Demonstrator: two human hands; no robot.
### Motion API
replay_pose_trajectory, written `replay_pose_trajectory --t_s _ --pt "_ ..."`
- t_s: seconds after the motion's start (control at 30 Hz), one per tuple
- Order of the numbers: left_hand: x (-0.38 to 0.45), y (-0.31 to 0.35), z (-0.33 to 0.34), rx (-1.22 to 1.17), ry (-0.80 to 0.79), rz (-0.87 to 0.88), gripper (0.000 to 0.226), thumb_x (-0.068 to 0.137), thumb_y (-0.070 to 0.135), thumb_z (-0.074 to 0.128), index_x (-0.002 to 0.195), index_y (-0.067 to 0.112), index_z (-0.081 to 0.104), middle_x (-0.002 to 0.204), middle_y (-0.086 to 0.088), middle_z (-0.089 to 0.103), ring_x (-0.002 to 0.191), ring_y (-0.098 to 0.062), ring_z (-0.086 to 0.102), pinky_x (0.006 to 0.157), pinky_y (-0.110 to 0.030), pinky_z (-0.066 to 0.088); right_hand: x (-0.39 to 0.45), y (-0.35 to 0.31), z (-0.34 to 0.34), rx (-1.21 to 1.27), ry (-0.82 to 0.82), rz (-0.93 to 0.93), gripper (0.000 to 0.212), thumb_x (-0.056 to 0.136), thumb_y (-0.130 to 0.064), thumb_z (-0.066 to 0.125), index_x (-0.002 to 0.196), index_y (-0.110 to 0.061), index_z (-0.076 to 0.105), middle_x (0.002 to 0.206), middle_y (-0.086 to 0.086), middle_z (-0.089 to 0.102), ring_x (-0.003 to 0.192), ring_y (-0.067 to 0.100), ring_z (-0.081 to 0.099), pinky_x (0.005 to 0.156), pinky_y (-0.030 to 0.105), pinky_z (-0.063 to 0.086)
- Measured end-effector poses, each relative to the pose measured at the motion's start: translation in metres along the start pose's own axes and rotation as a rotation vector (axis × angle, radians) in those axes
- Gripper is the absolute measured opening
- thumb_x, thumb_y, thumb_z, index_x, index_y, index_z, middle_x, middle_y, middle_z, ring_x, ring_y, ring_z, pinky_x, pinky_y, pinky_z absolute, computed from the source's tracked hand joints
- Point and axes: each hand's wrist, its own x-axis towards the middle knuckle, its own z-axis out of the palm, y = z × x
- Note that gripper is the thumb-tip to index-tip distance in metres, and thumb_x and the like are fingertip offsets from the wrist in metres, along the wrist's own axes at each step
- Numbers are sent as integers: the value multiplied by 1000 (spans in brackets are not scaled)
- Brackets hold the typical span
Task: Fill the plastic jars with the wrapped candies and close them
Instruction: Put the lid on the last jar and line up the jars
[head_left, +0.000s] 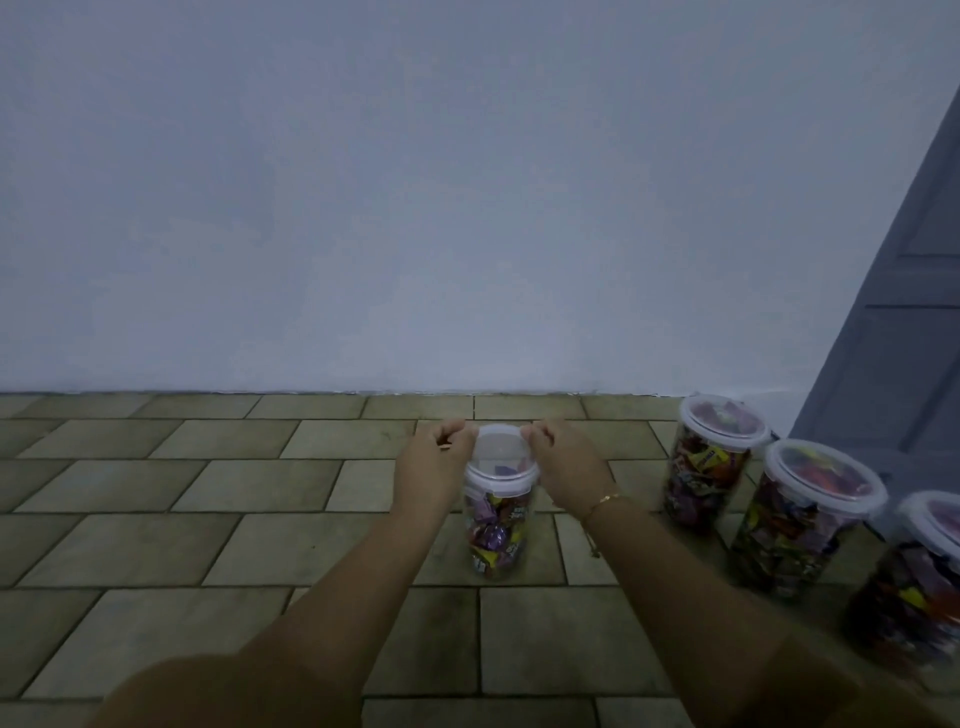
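The left hand (435, 451) and right hand (563, 460) curl their fingers onto opposite edges of the lid (500, 446) atop the candy-filled jar (497, 512) standing on the tiled floor (208, 519); thin plastic likely flexes, so pressing evenly at the rim seems wisest

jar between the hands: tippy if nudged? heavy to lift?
The jar is tall and narrow, so a sideways push near its lid could tip it. The candies fill it only partway, so it is probably light. Smooth clear plastic may slip.
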Motion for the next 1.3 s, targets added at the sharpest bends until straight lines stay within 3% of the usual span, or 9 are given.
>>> replay_pose_trajectory --t_s 0.17,0.27,0.33,0.47,0.67,0.8,0.93,1.13,1.3 --pt "-1 -1 2 -30 -8 40 26 95 30 53 114 17 66 106 5 64 95 -11 58 83 -28 46 1 9 10 93 -31 -76 40 103 -21 24 137 -10 43 135 7 49 117 15 46 90 17 33" --pt "-5 0 1 -112 -61 -31 22 97 32 49 84 26 67 81 7 64 77 -11 59 76 -34 50 -1 14 12 257 -83 -71 41 103 -23 22 127 -11 53 117 10 58 90 10 53 68 9 43" --pt "-6 -1 2 -139 -58 -55 25 97 34 49 79 27 64 78 8 62 76 -10 59 76 -34 50 1 15 14 308 -83 -66 40 103 -22 22 114 -10 59 98 9 60 77 9 52 60 11 43" --pt "-4 -4 0 -115 -60 -29 27 97 37 47 88 22 67 80 4 65 77 -14 61 70 -29 47 2 16 17 369 -85 -45 37 103 -22 23 105 -14 59 96 9 59 83 17 54 72 30 46" --pt "-4 -8 5 -136 -55 -55 36 97 41 46 76 21 67 77 -5 66 72 -17 60 62 -27 44 5 23 26 395 -59 -22 40 95 -37 27 107 -17 60 105 7 61 96 24 58 84 37 50" --pt "-15 -11 16 -216 58 -71 39 101 39 36 87 23 68 79 2 67 77 -13 62 62 -24 45 -3 26 40 619 186 55 44 103 -31 30 93 -11 68 89 9 68 84 20 63 65 18 50" --pt "-23 -14 28 -282 223 -100 47 101 43 27 75 33 65 78 6 67 78 -11 63 75 -35 52 -6 26 54 728 372 109 54 102 -38 28 74 -15 69 75 7 69 72 16 64 63 23 50" --pt "-21 -21 39 -310 318 -85 68 86 70 14 81 31 70 81 3 71 81 -13 65 78 -42 55 -5 27 53 671 397 53 52 102 -35 26 72 -21 66 73 5 68 72 16 64 65 26 50" --pt "-19 -36 33 -276 166 75 88 69 92 20 103 27 69 99 5 70 97 -14 63 86 -43 53 -6 26 42 641 262 92 56 99 -46 28 74 -19 69 76 3 69 75 15 64 66 23 48"
